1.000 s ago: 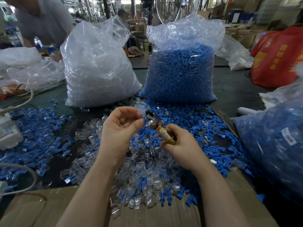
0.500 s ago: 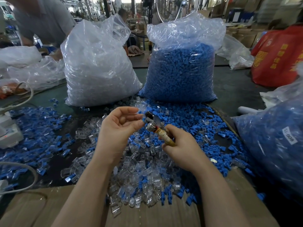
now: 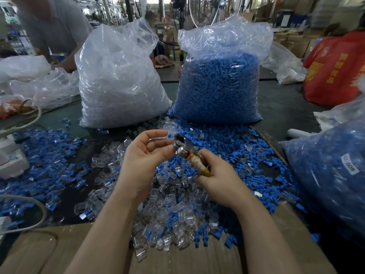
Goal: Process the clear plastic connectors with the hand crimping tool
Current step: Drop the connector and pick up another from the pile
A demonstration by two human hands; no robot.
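The right hand [image 3: 221, 178] has its grip curled round the taped, yellowish handle of the hand crimping tool [image 3: 189, 155], holding it tilted so the metal head points up and away toward the left hand [image 3: 144, 161]. The left hand's grip is partly spread, palm turned inward, its thumb and forefinger tips closing on a clear plastic connector [image 3: 158, 139] held right at the tool's head; whether the piece is already seated in the head cannot be told. Directly beneath the tool, on the dark bench [image 3: 280, 107], lies a heap of loose clear connectors [image 3: 169, 210] mixed with blue caps [image 3: 223, 143], the heap spilling onto the cardboard sheet [image 3: 187, 262] nearer the person. Beyond the tool stand two tall plastic sacks just beside each other: the sack of clear parts [image 3: 118, 80] behind and to the left of it, the sack of blue parts [image 3: 219, 86] straight behind it. Well to the right of the tool sits another bag of blue parts [image 3: 331, 175] with a white label. Left of the tool, assembled blue-and-clear pieces [image 3: 39, 155] are scattered over the bench near a white device [image 3: 11, 161] and its pale cable [image 3: 29, 214]. Far behind and left of the tool, another person in a grey shirt [image 3: 53, 22] leans over the bench.
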